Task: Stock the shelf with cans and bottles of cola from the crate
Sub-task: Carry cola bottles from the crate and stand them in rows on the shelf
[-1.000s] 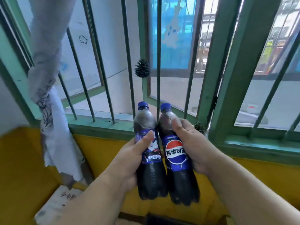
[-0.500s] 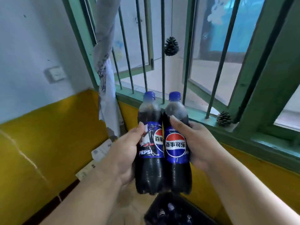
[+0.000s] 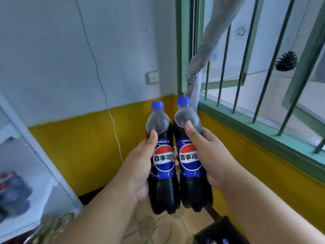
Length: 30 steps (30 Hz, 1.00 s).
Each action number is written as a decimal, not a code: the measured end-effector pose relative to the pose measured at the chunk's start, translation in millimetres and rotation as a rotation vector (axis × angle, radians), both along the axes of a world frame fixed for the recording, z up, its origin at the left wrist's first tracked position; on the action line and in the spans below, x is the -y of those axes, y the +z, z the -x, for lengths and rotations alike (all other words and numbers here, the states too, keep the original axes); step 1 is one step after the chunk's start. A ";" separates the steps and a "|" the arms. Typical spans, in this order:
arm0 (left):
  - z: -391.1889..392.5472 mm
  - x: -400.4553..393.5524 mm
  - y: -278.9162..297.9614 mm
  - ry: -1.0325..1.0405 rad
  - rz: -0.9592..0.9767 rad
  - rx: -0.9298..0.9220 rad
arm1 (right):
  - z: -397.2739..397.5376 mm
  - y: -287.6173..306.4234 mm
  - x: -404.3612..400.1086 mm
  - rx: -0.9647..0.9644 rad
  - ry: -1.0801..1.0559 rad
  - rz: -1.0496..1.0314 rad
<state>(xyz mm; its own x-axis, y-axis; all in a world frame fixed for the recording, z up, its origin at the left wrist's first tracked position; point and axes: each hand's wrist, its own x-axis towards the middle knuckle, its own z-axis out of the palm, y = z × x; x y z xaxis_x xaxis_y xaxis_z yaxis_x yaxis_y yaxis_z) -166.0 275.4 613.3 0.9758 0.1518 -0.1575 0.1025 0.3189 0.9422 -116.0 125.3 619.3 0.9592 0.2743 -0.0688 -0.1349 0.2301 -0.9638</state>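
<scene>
I hold two dark cola bottles with blue caps and blue Pepsi labels upright, side by side and touching, in front of me. My left hand (image 3: pixel 139 169) grips the left bottle (image 3: pixel 161 189) around its label. My right hand (image 3: pixel 209 155) grips the right bottle (image 3: pixel 192 191) the same way, thumb up on its shoulder. The black crate (image 3: pixel 219 232) sits on the floor at the lower right, partly cut off by the frame. A white shelf (image 3: pixel 44 171) comes in at the left edge, with blurred dark items on it.
A white and yellow wall meets a green barred window (image 3: pixel 246 124) at the corner ahead. A tied grey curtain (image 3: pixel 198 67) hangs by the window frame. A thin cable (image 3: pixel 112 124) runs down the wall below a socket (image 3: pixel 152 77). Tiled floor lies under the bottles.
My view has swung left from the window to the wall corner, and the white shelf has come into sight. Both hands keep hold of the bottles, and the left one's label now faces me.
</scene>
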 end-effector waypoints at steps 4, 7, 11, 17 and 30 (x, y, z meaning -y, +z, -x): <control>49.1 -57.1 8.6 0.127 -0.119 0.123 | 31.6 -0.3 -72.5 0.032 0.044 0.002; 90.8 -106.9 13.1 0.225 -0.181 0.161 | 67.1 4.5 -128.5 0.076 0.102 -0.010; 152.3 -177.3 23.2 0.385 -0.246 0.177 | 122.7 17.5 -206.7 0.142 0.161 -0.005; 248.9 -274.5 47.5 0.597 -0.303 0.171 | 207.0 36.2 -323.1 0.222 0.302 -0.070; 342.6 -404.5 60.0 0.935 -0.393 0.143 | 281.6 43.9 -487.2 0.360 0.500 -0.107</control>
